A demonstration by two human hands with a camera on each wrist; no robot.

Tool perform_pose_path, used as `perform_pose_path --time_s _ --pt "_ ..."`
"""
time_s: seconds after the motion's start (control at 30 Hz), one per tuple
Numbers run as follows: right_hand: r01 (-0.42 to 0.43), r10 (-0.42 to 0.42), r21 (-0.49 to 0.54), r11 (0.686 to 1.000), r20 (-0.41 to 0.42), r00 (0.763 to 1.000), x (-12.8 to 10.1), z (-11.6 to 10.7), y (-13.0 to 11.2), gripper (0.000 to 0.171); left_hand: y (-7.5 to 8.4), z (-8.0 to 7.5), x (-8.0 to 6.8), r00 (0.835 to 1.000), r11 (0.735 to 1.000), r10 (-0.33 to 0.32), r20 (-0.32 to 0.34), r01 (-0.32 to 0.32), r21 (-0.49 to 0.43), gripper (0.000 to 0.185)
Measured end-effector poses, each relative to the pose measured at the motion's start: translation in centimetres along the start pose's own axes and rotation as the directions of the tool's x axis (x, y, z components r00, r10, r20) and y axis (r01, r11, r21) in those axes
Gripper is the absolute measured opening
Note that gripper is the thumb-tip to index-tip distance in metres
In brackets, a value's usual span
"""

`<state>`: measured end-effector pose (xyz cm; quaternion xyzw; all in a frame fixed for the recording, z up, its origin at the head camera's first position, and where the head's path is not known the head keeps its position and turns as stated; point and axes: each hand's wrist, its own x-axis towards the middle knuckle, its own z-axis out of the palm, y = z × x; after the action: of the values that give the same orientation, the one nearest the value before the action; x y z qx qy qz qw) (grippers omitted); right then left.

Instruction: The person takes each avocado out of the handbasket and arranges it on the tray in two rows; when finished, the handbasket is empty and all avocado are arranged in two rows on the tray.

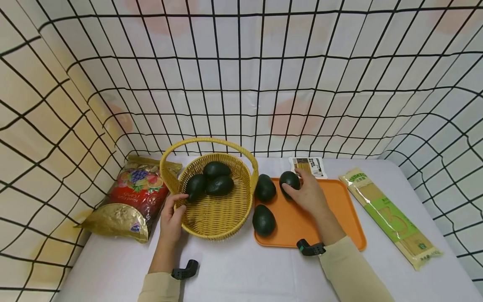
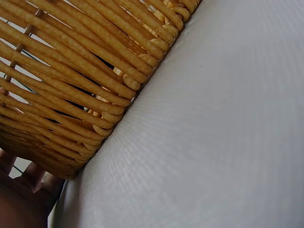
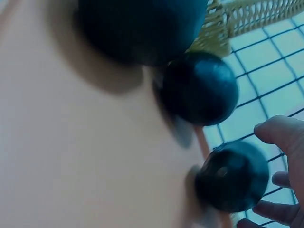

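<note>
- Head view: white-covered table [image 1: 234, 272] across the lower part of the frame.
- Round yellow wicker basket with arched handle [image 1: 209, 222], left of centre.
- Flat rectangular orange tray [image 1: 307, 224], right of centre.
- Red and gold plastic candy bag [image 1: 133, 195], left, beside the basket.
- Long flat green-labelled packet [image 1: 390, 218], far right.
- Left hand [image 1: 171, 220]: grips the basket's left rim, thumb and index finger over it.
- Right hand [image 1: 311, 196]: fingers parted around the rightmost dark green oval avocado [image 1: 289, 181] on the tray; in the right wrist view, lower right, its thumb stands clear.
- Small white and brown packet [image 1: 317, 167], behind the tray.
- Two more avocados [image 1: 264, 220] at the tray's left; three avocados [image 1: 220, 185] in the basket's upper left.
</note>
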<state>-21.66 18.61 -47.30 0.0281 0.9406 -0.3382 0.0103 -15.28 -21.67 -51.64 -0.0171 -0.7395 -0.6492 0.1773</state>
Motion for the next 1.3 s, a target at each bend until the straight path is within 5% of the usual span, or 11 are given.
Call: perform_pose_path --time_s 0.37,0.53,0.67,0.77,0.97,1.3 --pt "0.193 -0.172 0.094 0.977 -0.199 0.965 -4.4 -1.8 -5.3 0.058 -0.1 0.0 0.1 1.0 1.0 -0.002 0.001 0.002 -0.002 0.032" --pt "0.399 -0.332 0.177 0.9 -0.314 0.889 -6.7 -1.4 -7.9 0.046 -0.3 0.0 0.2 1.0 1.0 0.0 -0.002 0.0 -0.004 0.032" --pt "0.528 -0.456 0.194 0.827 -0.319 0.831 -8.2 0.0 -9.9 0.044 -0.2 0.0 0.2 1.0 1.0 0.007 -0.004 -0.007 -0.004 0.032" --pt "0.542 -0.495 0.209 0.814 -0.239 0.836 -9.0 1.5 -11.5 0.044 -0.1 0.0 0.1 1.0 1.0 0.001 -0.002 -0.001 0.001 0.032" --pt "0.474 -0.472 0.203 0.857 -0.061 0.879 -10.0 5.4 -14.1 0.042 0.1 -0.1 -0.1 1.0 1.0 -0.012 0.0 0.012 0.005 0.032" --pt "0.422 -0.425 0.054 0.905 0.069 0.902 -8.3 9.7 -16.1 0.047 0.2 -0.2 0.0 0.999 0.999 -0.052 0.009 0.052 0.011 0.032"
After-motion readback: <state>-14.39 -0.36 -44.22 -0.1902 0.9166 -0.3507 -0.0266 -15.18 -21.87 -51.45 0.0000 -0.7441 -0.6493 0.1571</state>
